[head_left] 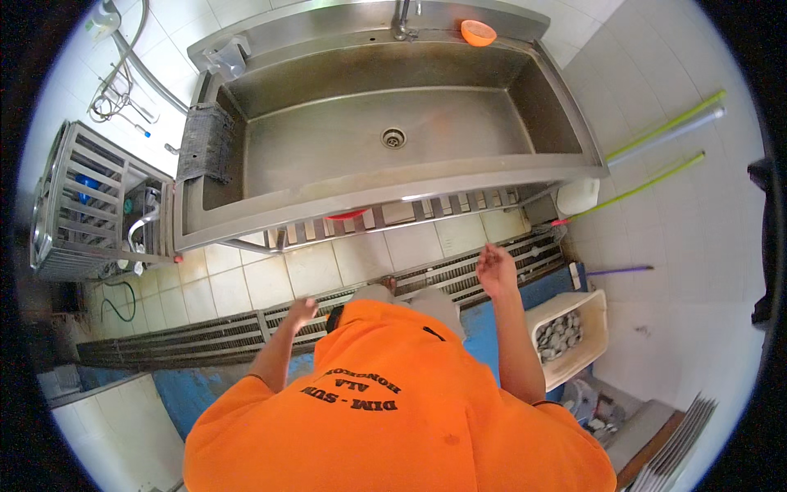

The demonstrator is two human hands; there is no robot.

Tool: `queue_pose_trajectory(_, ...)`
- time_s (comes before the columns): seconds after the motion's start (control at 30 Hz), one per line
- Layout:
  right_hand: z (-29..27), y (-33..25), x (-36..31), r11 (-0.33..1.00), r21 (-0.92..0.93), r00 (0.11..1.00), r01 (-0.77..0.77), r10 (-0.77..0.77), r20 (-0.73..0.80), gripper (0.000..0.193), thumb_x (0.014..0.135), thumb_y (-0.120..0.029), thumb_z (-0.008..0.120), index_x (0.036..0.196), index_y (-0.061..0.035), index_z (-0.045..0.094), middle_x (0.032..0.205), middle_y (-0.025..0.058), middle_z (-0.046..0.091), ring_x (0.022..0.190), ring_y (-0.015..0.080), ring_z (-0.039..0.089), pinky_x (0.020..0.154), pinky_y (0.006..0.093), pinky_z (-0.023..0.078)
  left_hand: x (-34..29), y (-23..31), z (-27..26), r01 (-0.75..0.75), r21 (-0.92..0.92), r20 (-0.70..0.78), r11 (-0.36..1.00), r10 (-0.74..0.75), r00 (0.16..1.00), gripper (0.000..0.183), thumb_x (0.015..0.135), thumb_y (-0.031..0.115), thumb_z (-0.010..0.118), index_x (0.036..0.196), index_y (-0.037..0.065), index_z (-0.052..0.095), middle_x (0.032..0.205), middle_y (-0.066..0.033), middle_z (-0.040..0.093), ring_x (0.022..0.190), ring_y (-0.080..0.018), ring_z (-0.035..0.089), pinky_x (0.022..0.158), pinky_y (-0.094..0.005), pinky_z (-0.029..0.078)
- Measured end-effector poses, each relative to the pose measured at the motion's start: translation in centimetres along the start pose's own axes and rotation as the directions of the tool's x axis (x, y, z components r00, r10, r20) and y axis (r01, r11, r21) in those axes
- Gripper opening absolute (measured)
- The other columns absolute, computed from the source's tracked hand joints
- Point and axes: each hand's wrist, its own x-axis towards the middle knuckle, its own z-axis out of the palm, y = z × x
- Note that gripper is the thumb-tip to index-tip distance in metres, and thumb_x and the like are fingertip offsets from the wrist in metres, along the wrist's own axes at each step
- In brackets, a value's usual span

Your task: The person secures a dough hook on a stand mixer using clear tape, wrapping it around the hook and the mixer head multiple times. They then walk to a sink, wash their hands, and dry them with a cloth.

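My left hand (302, 312) hangs beside my body at the left, over the floor grating. Its fingers are mostly turned away, so their pose is unclear; no object shows in it. On the other side my right hand (497, 269) is held out with its fingers loosely bent and apart, nothing in them. Neither hand touches anything. In front of me stands a large steel sink (328, 131) with a drain (393, 138) in its bottom. A faucet (400, 20) rises at its back edge, and an orange bowl (478, 33) rests on the back ledge.
A grey cloth (205, 141) drapes over the sink's left rim. Left of it is a slatted metal rack (98, 189). Floor grating (180, 334) runs beneath me. At right, a cream bin (597, 332) holds grey lumps; green poles (656, 131) lean on the wall near a white jug (579, 197).
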Motion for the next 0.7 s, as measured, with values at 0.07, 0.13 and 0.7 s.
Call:
queue_pose_trajectory(0.07, 5.9, -5.0, 3.6, 0.974, -0.188, 0.990, 0.127, -0.112, 0.092, 0.018, 0.091, -0.020, 0.063, 0.100, -0.0049, 0.064, 0.080, 0.0053, 0.063, 0.066, 0.0150, 0.057, 0.058, 0.0267, 0.045, 3.4, 9.1, -7.9, -0.103, -0.680, 0.076, 0.726, 0.210, 0.975, 0.023, 0.097, 0.023, 0.054, 0.103, 0.005, 0.066, 0.088, -0.0066, 0.070, 0.075, -0.0152, 0.065, 0.071, -0.0318, 0.053)
queue_pose_trajectory(0.13, 11.5, -9.7, 7.2, 0.893, -0.331, 0.932, 0.305, -0.208, 0.298, 0.017, 0.090, -0.020, 0.064, 0.098, -0.0050, 0.065, 0.079, 0.0046, 0.063, 0.065, 0.0135, 0.057, 0.057, 0.0259, 0.044, 3.7, 16.7, -14.9, -0.215, -0.716, 0.051, 0.664, 0.357, 0.933, 0.029, 0.101, 0.031, 0.054, 0.107, 0.005, 0.066, 0.088, -0.0033, 0.070, 0.077, -0.0120, 0.065, 0.067, -0.0287, 0.051)
queue_pose_trajectory(0.7, 49.4, -15.6, 65.0, 0.911, -0.385, 0.879, 0.151, 0.055, 0.474, 0.039, 0.097, -0.040, 0.060, 0.111, -0.0036, 0.054, 0.089, 0.0101, 0.056, 0.072, 0.0240, 0.058, 0.059, 0.0376, 0.049, 3.0, 34.5, -20.9, -0.127, -0.923, -0.313, 0.364, -0.512, 0.800, 0.032, 0.097, 0.023, 0.060, 0.123, 0.004, 0.061, 0.106, -0.0083, 0.071, 0.095, -0.0177, 0.066, 0.082, -0.0322, 0.052)
